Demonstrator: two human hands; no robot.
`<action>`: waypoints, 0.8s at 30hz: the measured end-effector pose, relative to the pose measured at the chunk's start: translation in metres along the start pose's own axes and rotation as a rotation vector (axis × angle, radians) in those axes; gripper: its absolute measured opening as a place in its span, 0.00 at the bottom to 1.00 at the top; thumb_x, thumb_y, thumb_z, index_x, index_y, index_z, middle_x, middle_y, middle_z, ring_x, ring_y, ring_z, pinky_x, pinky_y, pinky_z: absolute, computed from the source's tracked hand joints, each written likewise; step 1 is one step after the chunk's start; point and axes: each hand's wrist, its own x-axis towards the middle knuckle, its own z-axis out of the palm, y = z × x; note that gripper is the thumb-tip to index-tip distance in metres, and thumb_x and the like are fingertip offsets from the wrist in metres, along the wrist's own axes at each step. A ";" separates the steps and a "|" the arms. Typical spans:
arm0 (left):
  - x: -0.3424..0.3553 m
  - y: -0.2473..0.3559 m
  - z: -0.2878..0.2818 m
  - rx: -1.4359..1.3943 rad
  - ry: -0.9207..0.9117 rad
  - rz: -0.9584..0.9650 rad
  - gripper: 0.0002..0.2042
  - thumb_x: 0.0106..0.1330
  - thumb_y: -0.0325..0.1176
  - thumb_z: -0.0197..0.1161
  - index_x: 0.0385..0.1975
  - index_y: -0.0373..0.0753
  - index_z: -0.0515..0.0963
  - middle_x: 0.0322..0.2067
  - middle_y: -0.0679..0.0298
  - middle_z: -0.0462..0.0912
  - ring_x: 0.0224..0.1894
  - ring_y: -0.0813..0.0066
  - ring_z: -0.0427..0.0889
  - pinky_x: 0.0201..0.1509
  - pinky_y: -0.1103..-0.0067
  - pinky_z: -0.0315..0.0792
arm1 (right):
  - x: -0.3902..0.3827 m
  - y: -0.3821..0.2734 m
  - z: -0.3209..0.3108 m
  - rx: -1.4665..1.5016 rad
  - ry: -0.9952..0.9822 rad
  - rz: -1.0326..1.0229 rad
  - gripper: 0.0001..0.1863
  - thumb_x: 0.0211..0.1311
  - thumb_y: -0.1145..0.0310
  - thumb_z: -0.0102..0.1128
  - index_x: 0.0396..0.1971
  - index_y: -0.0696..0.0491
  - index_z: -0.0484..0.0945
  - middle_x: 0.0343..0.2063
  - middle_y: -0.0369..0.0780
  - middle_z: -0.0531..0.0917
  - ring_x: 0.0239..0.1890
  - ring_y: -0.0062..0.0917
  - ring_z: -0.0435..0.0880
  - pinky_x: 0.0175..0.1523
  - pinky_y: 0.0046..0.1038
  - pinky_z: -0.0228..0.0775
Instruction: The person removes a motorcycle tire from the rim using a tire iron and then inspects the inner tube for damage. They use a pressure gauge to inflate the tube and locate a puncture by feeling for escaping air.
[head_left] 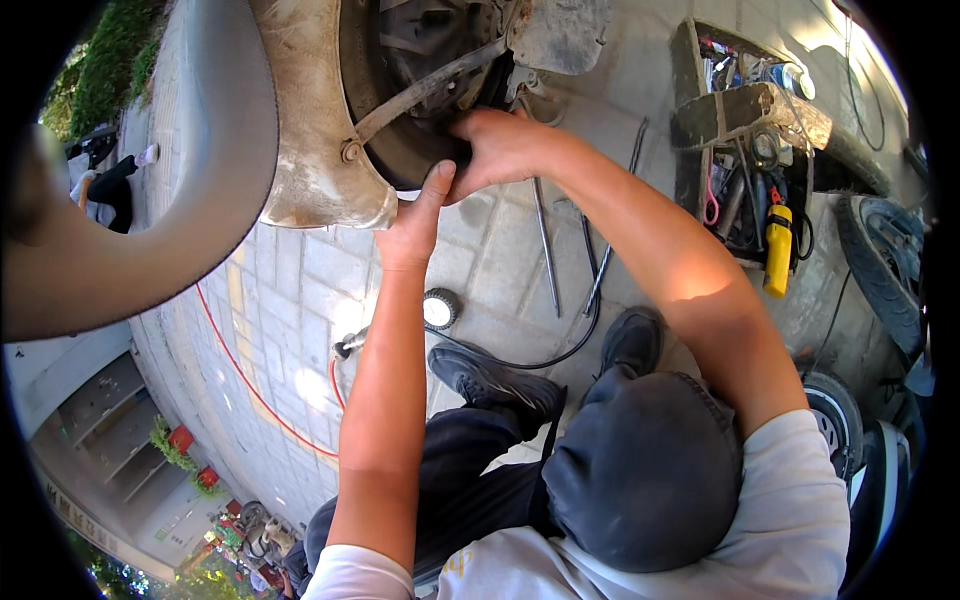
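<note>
Both my hands are at the lower edge of a black tyre on a wheel under a dirty, pale mudguard. My left hand grips the tyre beside the mudguard's lower corner, thumb up on the rubber and fingers hidden behind. Just to its right, my right hand is closed on the tyre, its fingertips tucked out of sight by the wheel. A metal stay crosses the wheel above them. Below the right hand, a metal rod and a longer rod lie on the paving.
A round gauge lies near my shoe, by a red hose and a black hose. At right stand a tool tray with a yellow-handled tool and a loose tyre. A padded seat overhangs the left.
</note>
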 end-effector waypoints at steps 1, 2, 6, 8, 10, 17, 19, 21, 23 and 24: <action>0.000 -0.003 0.001 0.013 0.018 0.018 0.35 0.53 0.36 0.77 0.58 0.30 0.68 0.55 0.56 0.74 0.54 0.69 0.73 0.61 0.74 0.66 | -0.002 0.004 0.003 0.011 0.028 -0.015 0.42 0.33 0.41 0.72 0.49 0.55 0.78 0.47 0.46 0.81 0.53 0.41 0.78 0.56 0.44 0.67; 0.000 -0.005 0.001 0.003 0.019 0.032 0.35 0.53 0.36 0.77 0.58 0.30 0.68 0.55 0.56 0.74 0.54 0.69 0.73 0.61 0.74 0.66 | -0.002 0.010 0.011 0.004 0.105 -0.055 0.43 0.33 0.41 0.72 0.49 0.55 0.78 0.47 0.46 0.80 0.53 0.41 0.78 0.56 0.44 0.67; -0.002 -0.008 -0.007 0.018 0.021 0.075 0.35 0.53 0.34 0.77 0.59 0.30 0.67 0.55 0.56 0.74 0.54 0.69 0.72 0.62 0.74 0.66 | -0.003 -0.001 0.010 -0.042 0.066 -0.033 0.42 0.38 0.40 0.69 0.51 0.56 0.77 0.49 0.47 0.80 0.55 0.40 0.76 0.60 0.42 0.66; -0.002 -0.007 -0.005 0.030 0.010 0.066 0.35 0.53 0.34 0.77 0.59 0.30 0.67 0.56 0.56 0.73 0.55 0.68 0.72 0.62 0.74 0.66 | -0.005 -0.003 -0.002 -0.021 -0.045 0.007 0.40 0.43 0.42 0.65 0.51 0.57 0.77 0.50 0.48 0.80 0.56 0.41 0.76 0.61 0.39 0.65; -0.001 -0.007 -0.003 0.039 0.003 0.030 0.36 0.53 0.34 0.77 0.60 0.30 0.66 0.56 0.55 0.73 0.55 0.68 0.72 0.62 0.74 0.66 | 0.003 0.013 -0.006 0.068 -0.086 -0.031 0.35 0.50 0.44 0.60 0.50 0.58 0.78 0.50 0.49 0.80 0.55 0.42 0.76 0.61 0.37 0.66; -0.002 -0.006 -0.001 0.064 0.060 0.113 0.31 0.58 0.38 0.74 0.57 0.27 0.69 0.55 0.56 0.75 0.55 0.69 0.73 0.62 0.75 0.65 | 0.021 0.008 0.010 0.192 0.092 0.119 0.28 0.71 0.49 0.40 0.46 0.59 0.79 0.44 0.55 0.82 0.49 0.48 0.79 0.55 0.39 0.69; -0.004 -0.003 0.001 0.026 0.052 0.115 0.32 0.58 0.38 0.74 0.57 0.27 0.69 0.55 0.56 0.75 0.55 0.69 0.72 0.63 0.75 0.64 | 0.016 0.006 0.016 0.196 0.165 0.116 0.27 0.71 0.49 0.39 0.47 0.57 0.79 0.44 0.55 0.81 0.50 0.47 0.79 0.56 0.38 0.68; -0.004 0.002 0.005 0.031 0.052 0.089 0.32 0.58 0.38 0.74 0.57 0.27 0.69 0.55 0.56 0.75 0.55 0.69 0.72 0.63 0.75 0.64 | 0.017 0.008 0.013 0.212 0.151 0.121 0.27 0.71 0.50 0.39 0.49 0.57 0.79 0.46 0.54 0.81 0.51 0.45 0.79 0.57 0.37 0.68; -0.004 0.001 0.004 0.031 0.053 0.075 0.34 0.56 0.39 0.75 0.58 0.27 0.67 0.56 0.55 0.73 0.56 0.68 0.71 0.64 0.74 0.64 | 0.025 0.010 0.007 0.248 0.047 0.130 0.26 0.71 0.52 0.41 0.51 0.57 0.78 0.49 0.51 0.82 0.52 0.40 0.79 0.58 0.34 0.67; -0.003 -0.004 0.002 0.025 0.052 0.075 0.36 0.55 0.39 0.76 0.60 0.28 0.66 0.57 0.54 0.72 0.57 0.67 0.71 0.64 0.74 0.63 | 0.027 0.010 0.007 0.348 0.010 0.117 0.26 0.71 0.53 0.42 0.52 0.57 0.78 0.51 0.49 0.81 0.52 0.36 0.78 0.58 0.33 0.66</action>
